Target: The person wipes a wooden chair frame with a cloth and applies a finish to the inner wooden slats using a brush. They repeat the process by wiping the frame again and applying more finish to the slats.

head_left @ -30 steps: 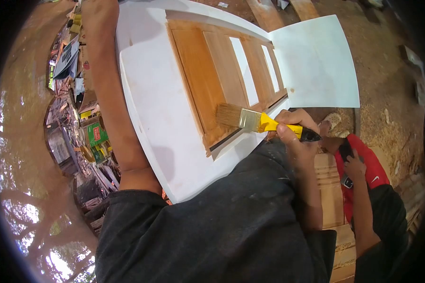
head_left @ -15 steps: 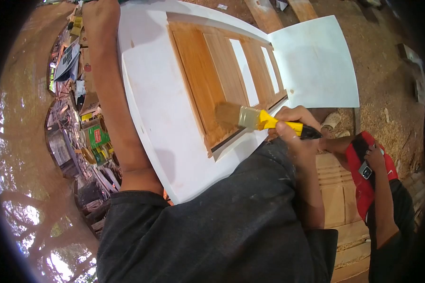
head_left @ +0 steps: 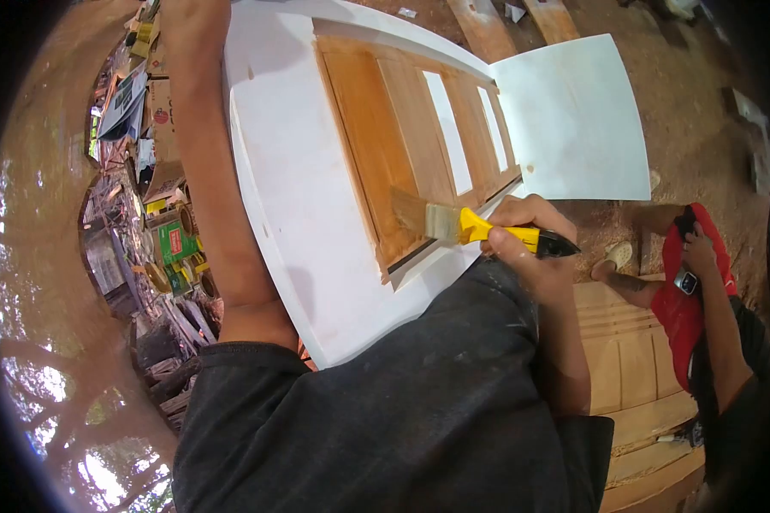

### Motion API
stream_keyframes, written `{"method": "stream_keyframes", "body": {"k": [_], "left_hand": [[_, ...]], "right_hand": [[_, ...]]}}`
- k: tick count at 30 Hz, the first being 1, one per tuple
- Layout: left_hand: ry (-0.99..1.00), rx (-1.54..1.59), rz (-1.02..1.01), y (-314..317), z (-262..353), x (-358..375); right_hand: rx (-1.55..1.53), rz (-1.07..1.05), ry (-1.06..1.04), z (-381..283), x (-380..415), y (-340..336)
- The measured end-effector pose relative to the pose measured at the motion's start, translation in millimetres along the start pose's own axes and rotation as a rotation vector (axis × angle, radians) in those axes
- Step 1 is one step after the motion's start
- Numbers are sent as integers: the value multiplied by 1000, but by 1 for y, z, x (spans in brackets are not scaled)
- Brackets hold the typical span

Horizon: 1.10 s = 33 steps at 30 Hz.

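Observation:
My right hand (head_left: 535, 235) is closed round the yellow and black handle of a wide paintbrush (head_left: 475, 227). The brush's bristles lie on the lower part of the nearest orange-brown wood panel (head_left: 368, 128). Paler brown panels and two white strips (head_left: 447, 128) sit beyond it, inside a white frame (head_left: 291, 171). My left arm (head_left: 210, 171) stretches along the left edge of the frame, and its hand lies past the top of the view.
A white sheet (head_left: 573, 120) stands at the frame's far right. Another person in red shorts (head_left: 683, 316) is at the right, by a wooden panelled piece (head_left: 624, 368). Boxes and cans, one box green (head_left: 175, 242), crowd the left.
The brush and my right hand have shifted slightly, with the bristles still on the orange-brown panel. The other person has moved to the right, and the view has shifted a little.

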<state>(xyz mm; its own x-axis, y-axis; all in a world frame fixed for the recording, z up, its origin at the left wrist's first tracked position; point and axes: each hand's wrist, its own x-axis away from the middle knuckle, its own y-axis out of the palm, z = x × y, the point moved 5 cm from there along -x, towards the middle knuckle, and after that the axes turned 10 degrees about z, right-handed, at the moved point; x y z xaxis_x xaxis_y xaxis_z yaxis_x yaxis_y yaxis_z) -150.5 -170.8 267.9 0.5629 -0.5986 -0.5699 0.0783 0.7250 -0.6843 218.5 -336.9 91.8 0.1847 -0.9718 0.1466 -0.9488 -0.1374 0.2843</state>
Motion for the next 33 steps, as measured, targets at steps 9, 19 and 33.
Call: {"method": "stream_keyframes", "body": {"k": [9,19,33], "left_hand": [[185,117,28,-8,16,14],[241,-57,183,2,-10,-1],[64,96,-11,4,-12,-7]], "right_hand": [[36,-135,17,-5,0,1],[-30,-125,-83,0,10,-5],[-71,-79,-31,-1,5,-2]]}}
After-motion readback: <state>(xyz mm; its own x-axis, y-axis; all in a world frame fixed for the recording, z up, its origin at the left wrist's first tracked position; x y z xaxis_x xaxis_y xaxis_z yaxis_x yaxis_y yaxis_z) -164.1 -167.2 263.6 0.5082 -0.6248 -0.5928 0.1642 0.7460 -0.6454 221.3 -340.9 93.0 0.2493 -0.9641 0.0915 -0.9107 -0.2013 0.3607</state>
